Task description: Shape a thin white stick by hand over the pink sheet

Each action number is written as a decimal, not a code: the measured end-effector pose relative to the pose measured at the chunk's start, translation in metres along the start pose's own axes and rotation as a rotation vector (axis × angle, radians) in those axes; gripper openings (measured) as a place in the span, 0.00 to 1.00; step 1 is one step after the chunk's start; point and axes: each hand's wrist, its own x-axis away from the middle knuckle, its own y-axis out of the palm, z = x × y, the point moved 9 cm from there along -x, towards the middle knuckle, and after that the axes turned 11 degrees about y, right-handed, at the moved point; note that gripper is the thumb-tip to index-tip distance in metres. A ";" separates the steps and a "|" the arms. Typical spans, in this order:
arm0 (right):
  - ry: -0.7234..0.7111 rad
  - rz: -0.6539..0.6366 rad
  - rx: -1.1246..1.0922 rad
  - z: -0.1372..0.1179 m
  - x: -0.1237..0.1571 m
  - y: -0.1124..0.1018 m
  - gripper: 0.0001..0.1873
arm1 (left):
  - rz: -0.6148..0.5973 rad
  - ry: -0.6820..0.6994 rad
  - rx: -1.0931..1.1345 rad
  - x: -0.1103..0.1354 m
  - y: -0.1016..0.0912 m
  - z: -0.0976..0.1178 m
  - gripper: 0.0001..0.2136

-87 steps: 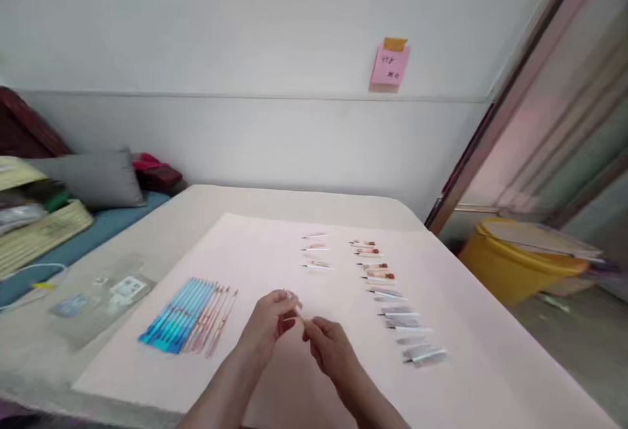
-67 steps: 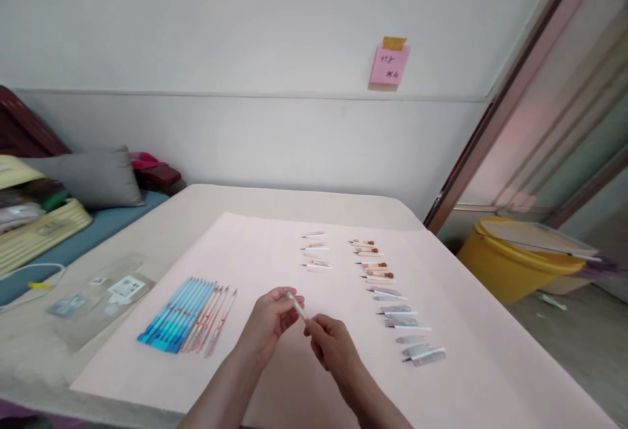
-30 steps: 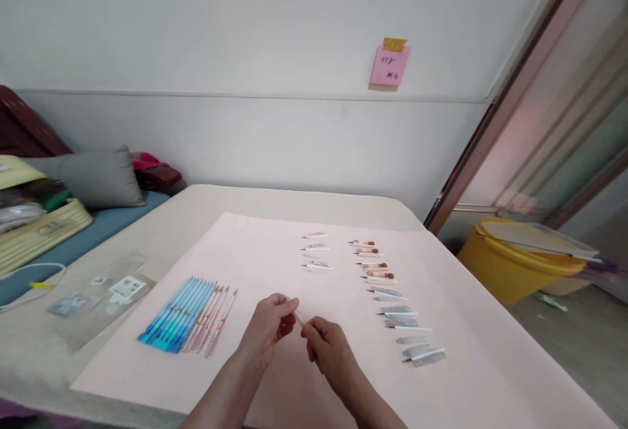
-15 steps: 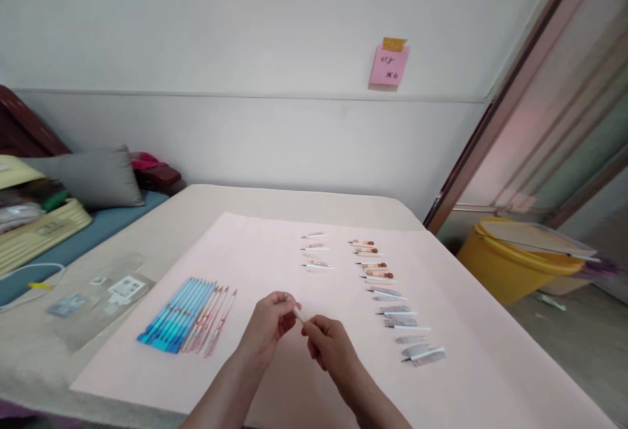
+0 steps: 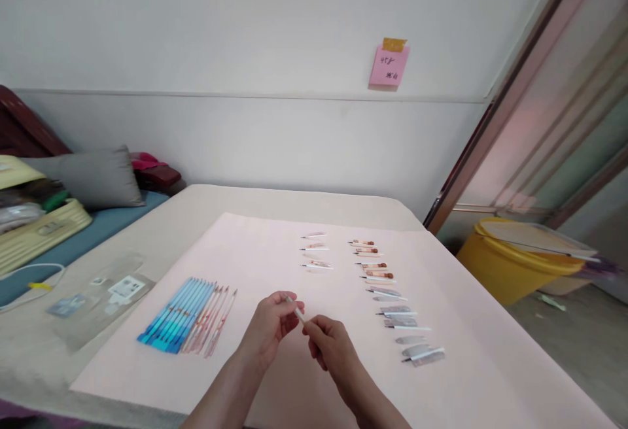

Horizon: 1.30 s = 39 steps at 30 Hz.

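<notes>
Near end: the right hand (image 5: 330, 343) is covering one end of a slim, straight, whitish stick (image 5: 299, 313); I'm not making out its fine detail.
Far end: the left hand (image 5: 269, 321) is partly masking it.
Change: more of the stick is showing between the fingers than half a second ago.
Slant: its long axis is running from the left fingertips down and rightward, towards the person, into the right fingers.
Right fingers: thumb and forefinger are pinching the stick.
Left fingers: they are curling around its upper end.
Pens: translucent blue slim pens (image 5: 181, 314) are lying left of the fingers.
</notes>
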 end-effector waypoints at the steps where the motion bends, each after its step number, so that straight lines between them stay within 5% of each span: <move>1: -0.007 -0.003 0.006 0.000 0.000 0.001 0.11 | 0.009 0.000 -0.024 -0.001 -0.003 -0.001 0.09; 39: 0.014 0.001 -0.035 0.002 0.000 0.000 0.09 | -0.026 -0.025 -0.038 0.002 0.002 -0.002 0.10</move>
